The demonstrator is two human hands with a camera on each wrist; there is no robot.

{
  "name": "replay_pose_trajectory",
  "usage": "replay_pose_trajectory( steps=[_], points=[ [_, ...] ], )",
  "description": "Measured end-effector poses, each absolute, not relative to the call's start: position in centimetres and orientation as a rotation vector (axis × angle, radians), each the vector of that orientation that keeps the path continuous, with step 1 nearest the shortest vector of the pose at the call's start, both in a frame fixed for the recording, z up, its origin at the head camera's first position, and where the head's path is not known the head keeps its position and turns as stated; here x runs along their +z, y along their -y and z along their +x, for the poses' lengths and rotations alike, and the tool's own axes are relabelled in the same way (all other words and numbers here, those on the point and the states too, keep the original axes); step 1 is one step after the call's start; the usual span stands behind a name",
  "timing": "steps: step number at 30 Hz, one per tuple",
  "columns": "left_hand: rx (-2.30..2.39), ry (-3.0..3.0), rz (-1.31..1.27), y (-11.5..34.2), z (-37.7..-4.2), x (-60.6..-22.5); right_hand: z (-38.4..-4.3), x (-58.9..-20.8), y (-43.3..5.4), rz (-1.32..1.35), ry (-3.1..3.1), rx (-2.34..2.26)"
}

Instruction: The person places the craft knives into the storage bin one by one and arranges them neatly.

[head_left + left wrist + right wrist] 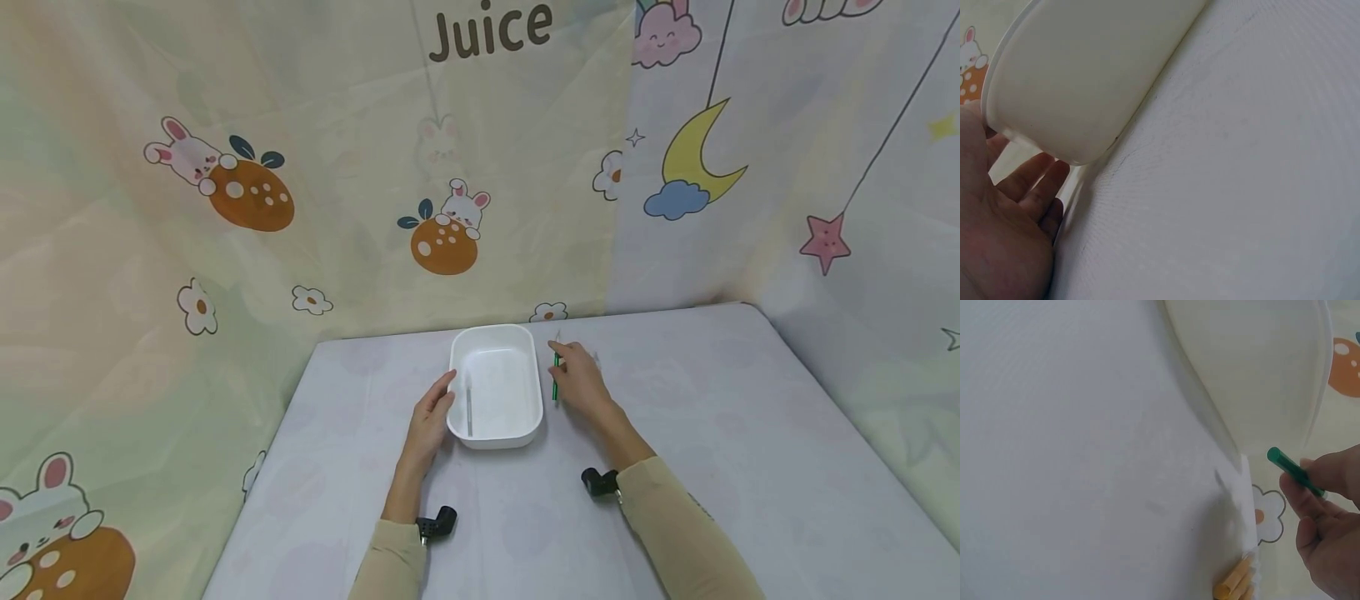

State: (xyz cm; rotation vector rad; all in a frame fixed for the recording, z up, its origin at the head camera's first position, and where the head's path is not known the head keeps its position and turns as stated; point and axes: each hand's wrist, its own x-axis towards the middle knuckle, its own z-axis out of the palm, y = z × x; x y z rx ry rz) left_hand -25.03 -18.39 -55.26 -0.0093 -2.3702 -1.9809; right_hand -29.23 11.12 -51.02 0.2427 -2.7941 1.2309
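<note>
A white rectangular plastic tub (504, 417) stands on the table. My left hand (430, 419) holds it at its left side, with fingertips at the rim and other fingers along the outer wall. Inside the tub lies a thin greyish stick (469, 412), near the left wall. Just right of the tub, my right hand (583, 382) pinches a slim green stick (555, 390) between thumb and fingers. The right wrist view shows one flat, round end of the green stick (1285, 464) pointing out from the fingertips; its other end is hidden behind them.
Several orange-yellow sticks (1235, 581) lie on the table below the right hand in the right wrist view. A pale cloth covers the table (337, 517). A printed curtain (360, 167) hangs along the table's back edge.
</note>
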Motion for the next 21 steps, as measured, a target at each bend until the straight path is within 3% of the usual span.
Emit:
replay_pose_trajectory(
  steps=[21],
  points=[
    [-1.982,2.378,-0.003,18.5,-25.1,-55.3,-28.7,-48.8,-10.0,0.258,2.64,1.34]
  ],
)
